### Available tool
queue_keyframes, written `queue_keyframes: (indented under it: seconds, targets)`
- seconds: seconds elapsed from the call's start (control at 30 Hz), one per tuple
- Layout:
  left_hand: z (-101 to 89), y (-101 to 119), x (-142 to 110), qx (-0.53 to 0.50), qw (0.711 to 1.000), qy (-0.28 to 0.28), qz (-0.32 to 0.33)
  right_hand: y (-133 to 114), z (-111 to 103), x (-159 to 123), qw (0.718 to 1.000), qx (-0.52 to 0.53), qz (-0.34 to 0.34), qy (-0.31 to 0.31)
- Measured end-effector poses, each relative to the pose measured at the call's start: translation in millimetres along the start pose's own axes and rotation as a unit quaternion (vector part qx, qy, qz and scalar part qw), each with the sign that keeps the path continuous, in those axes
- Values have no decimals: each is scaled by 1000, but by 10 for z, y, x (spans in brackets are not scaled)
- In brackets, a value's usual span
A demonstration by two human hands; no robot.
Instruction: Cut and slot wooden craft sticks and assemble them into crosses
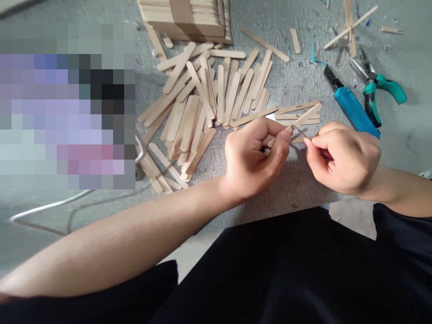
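My left hand (258,159) is closed, pinching a wooden craft stick (308,115) between thumb and forefinger; the stick slants up to the right. Just right of it, my right hand (344,157) is closed too, its thumb and forefinger pinching a thin, dark sliver (299,131) that reaches to the stick by my left fingertips. What kind of thing the sliver is, I cannot make out. Behind my left hand, several loose craft sticks (297,108) lie on the table, partly hidden by the fingers.
A heap of craft sticks (189,123) spreads left of centre, below a banded stack (185,20). On the right lie a blue utility knife (354,108) and green-handled pliers (388,87), with crossed sticks (351,29) beyond. A white cable (50,207) runs along the left.
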State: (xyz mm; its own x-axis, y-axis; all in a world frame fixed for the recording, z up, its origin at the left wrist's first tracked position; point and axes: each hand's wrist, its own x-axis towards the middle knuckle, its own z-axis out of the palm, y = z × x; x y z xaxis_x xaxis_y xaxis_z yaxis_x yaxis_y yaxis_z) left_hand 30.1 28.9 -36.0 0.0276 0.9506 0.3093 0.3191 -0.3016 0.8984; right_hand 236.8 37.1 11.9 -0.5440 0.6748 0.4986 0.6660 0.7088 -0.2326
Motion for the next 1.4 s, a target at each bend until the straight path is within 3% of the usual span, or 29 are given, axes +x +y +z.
queue_keyframes:
  seconds: [0.5, 0.8, 1.4]
  targets:
    - [-23, -22, -34, -2, 1000, -13, -5, -43, -36, 5, 1000, -2, -10, -3]
    - [-23, -37, -9, -38, 998, 2, 55, -71, -32, 22, 1000, -8, -6, -3]
    - [-44, -43, -47, -31, 999, -38, 16, -57, -58, 33, 1000, -13, -17, -6]
